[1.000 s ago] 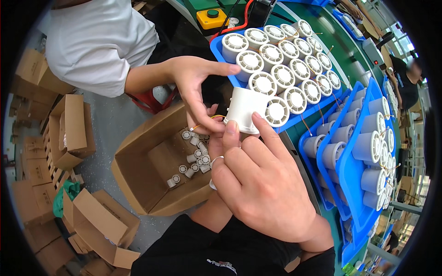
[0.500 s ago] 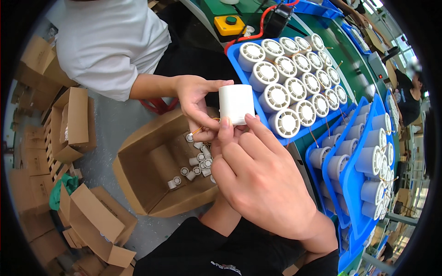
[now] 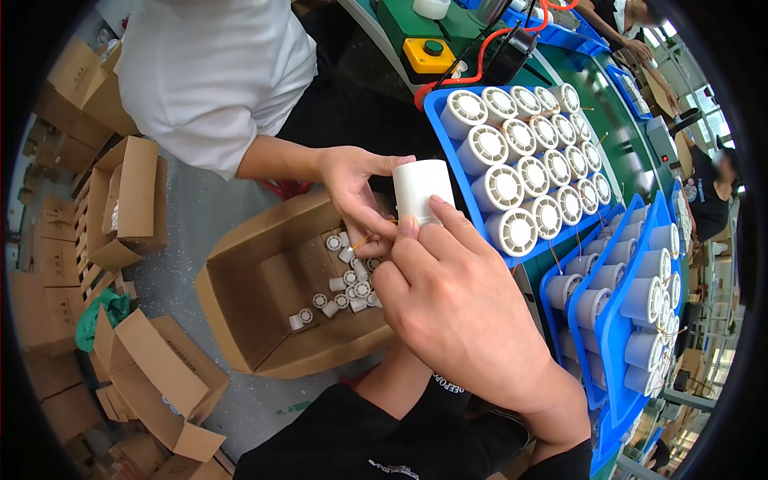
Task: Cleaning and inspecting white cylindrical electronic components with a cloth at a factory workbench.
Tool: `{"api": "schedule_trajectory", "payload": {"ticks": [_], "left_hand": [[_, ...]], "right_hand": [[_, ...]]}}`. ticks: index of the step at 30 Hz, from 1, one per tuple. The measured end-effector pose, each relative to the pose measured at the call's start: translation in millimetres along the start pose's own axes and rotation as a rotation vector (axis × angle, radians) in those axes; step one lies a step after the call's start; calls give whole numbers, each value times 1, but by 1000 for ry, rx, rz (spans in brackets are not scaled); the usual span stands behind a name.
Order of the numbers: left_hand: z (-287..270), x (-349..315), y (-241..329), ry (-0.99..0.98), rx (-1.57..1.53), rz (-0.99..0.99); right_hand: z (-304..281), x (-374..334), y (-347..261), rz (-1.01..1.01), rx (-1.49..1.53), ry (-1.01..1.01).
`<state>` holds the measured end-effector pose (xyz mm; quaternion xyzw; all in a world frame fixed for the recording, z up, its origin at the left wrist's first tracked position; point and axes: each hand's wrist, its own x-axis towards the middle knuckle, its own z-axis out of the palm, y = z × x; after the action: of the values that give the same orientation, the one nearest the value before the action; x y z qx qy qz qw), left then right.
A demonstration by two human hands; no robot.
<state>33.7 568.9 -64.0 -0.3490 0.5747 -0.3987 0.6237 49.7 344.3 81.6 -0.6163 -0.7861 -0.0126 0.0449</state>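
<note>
In front of me a white plastic cylinder (image 3: pixel 422 186) is held upright. My right hand (image 3: pixel 468 312) grips its lower part, with fingertips pressed on the near side. My left hand is hidden behind the right; only its forearm (image 3: pixel 396 380) shows, so I cannot see its fingers. From the left, a co-worker's hand (image 3: pixel 348 180) in a white sleeve reaches in, its thumb by the cylinder's upper edge. A thin orange wire (image 3: pixel 365 238) with a small white connector shows by that hand's fingers.
A blue tray (image 3: pixel 448 152) of similar white cylinders stands on the green bench at the right. More blue trays (image 3: pixel 608 320) of them are stacked nearer. Below the hands, an open cardboard box (image 3: pixel 240 272) holds several small white parts. Other cartons (image 3: pixel 132 192) stand at left.
The view has shifted, so the bench and trays appear farther right and lower. The cylinder stays held, tilted slightly differently, and my right fingertip sits a little farther up its side.
</note>
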Motion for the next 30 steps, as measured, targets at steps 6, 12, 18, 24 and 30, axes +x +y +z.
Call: {"api": "schedule_trajectory", "payload": {"ticks": [6, 12, 18, 24, 30], "left_hand": [[-5, 2, 3, -115, 11, 28], [-3, 11, 12, -217, 16, 45], [-8, 25, 10, -320, 14, 68], [-11, 88, -23, -422, 18, 88], [-19, 147, -59, -589, -30, 234]], "right_hand": [[3, 3, 1, -6, 6, 16], [6, 2, 6, 10, 28, -2], [10, 2, 6, 1, 31, -16], [15, 4, 11, -16, 32, -58], [20, 10, 12, -17, 5, -72]]}}
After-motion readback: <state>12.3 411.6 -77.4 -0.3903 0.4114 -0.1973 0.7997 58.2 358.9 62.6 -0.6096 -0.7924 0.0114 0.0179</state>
